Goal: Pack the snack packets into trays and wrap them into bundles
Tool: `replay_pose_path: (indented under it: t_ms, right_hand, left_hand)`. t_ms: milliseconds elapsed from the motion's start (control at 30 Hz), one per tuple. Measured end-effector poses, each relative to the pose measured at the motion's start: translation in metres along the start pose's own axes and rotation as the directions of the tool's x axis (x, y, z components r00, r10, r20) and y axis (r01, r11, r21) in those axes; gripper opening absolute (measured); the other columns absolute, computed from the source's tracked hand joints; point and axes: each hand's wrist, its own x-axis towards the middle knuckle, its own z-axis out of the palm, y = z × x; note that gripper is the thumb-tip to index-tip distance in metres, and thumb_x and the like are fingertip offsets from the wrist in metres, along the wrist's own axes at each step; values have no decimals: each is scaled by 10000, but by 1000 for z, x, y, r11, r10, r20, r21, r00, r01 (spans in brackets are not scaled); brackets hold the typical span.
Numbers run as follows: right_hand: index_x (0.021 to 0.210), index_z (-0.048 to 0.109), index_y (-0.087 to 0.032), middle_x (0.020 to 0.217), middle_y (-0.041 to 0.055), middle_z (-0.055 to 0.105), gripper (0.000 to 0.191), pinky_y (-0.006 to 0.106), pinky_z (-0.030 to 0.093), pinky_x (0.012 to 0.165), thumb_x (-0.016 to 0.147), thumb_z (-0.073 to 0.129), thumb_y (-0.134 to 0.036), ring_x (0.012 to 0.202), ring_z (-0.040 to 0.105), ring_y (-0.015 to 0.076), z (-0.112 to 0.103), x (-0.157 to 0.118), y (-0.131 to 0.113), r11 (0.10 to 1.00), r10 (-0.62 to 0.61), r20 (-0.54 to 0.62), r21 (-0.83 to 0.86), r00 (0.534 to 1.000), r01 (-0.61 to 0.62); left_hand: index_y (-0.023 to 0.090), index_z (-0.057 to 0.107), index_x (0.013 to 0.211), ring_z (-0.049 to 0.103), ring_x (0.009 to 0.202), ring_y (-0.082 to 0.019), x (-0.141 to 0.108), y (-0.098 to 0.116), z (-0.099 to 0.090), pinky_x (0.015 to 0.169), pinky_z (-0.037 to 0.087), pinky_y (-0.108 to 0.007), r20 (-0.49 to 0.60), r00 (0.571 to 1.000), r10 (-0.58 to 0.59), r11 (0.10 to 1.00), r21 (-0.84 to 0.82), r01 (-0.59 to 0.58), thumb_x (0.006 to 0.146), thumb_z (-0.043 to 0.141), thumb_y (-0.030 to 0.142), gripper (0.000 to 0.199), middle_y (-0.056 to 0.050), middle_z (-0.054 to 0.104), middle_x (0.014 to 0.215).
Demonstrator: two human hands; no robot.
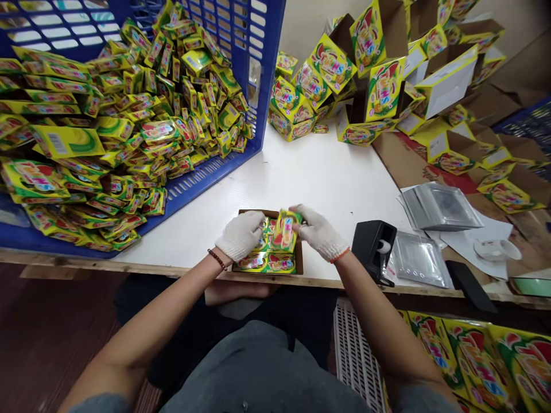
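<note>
Before me at the table's front edge lies an open carton (pixel 300 263) with several small yellow-green packets (pixel 252 263) inside. My right hand (pixel 321 232), in a white glove, pinches one small packet (pixel 283 230) by its right side, tilted over the carton's right half. My left hand (pixel 241 235), also gloved, rests at the carton's left side with its fingers curled inward over the packets. Whether those left fingers grip a packet is hidden.
A blue crate (pixel 206 180) heaped with small packets stands on the left. Yellow display boxes (pixel 333 63) pile up at the back right. A black tape dispenser (pixel 373 249), clear plastic trays (pixel 443 206) and a dark flat object (pixel 469 285) lie to the right.
</note>
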Motion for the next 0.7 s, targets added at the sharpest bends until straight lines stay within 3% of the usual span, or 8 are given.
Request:
replay_pose_path:
  t_ms: [67, 100, 200, 267, 367, 567, 700]
  right_hand:
    - [1117, 643, -198, 930, 35, 659, 373, 324, 548, 755, 772, 521, -125, 806, 617, 183, 4, 0, 5, 978, 86, 185, -203, 979, -47]
    - [1051, 664, -186, 951, 48, 654, 325, 314, 528, 777, 758, 540, -120, 821, 604, 182, 8, 2, 7, 950, 94, 219, -311, 971, -22]
    - [920, 673, -156, 1000, 87, 637, 179, 277, 466, 798, 784, 557, -154, 861, 565, 179, 27, 15, 12, 871, 22, 140, -489, 990, 50]
    - [857, 656, -157, 859, 59, 635, 157, 255, 434, 719, 828, 502, -167, 774, 541, 163, 39, 30, 14, 884, 53, 60, -467, 997, -19]
    - [787, 627, -173, 711, 5, 597, 175, 235, 392, 649, 847, 463, -166, 691, 506, 145, 51, 49, 16, 905, 127, 45, -415, 991, -97]
    - [920, 645, -177, 934, 42, 671, 217, 252, 422, 819, 868, 439, -132, 886, 577, 176, 64, 59, 29, 917, -40, 167, -386, 985, 103]
    - [1115, 610, -188, 1084, 89, 657, 306, 288, 429, 872, 847, 490, -104, 982, 578, 206, 64, 51, 28, 881, -1, 89, -471, 996, 42]
  left_hand:
    - [150, 661, 900, 625, 916, -280, -3, 1, 2, 839, 479, -429, 93, 993, 66, 968, 235, -86, 892, 475, 207, 194, -123, 686, 932]
    - [146, 663, 880, 621, 928, -292, -8, 1, 5, 876, 468, -458, 113, 988, 106, 942, 306, -136, 898, 489, 227, 193, -130, 685, 920]
    - [140, 678, 919, 609, 992, -306, -27, 2, 17, 1024, 384, -535, 76, 980, 186, 895, 397, -201, 900, 547, 292, 201, -146, 690, 983]
    - [141, 681, 962, 607, 1022, -298, -39, 0, 24, 1075, 346, -543, 38, 981, 193, 903, 384, -192, 889, 580, 306, 207, -147, 688, 1063]
    - [164, 686, 928, 612, 1056, -274, -49, -7, 31, 1130, 299, -541, -12, 977, 212, 935, 294, -199, 904, 569, 308, 186, -107, 704, 1061]
    - [188, 665, 818, 640, 1019, -247, -52, -14, 33, 1165, 210, -594, -47, 970, 238, 961, 155, -228, 917, 550, 313, 197, -49, 715, 938]
    - [187, 668, 864, 643, 945, -242, -47, -9, 26, 1119, 295, -562, -22, 982, 187, 962, 206, -179, 901, 546, 263, 149, -64, 702, 930]
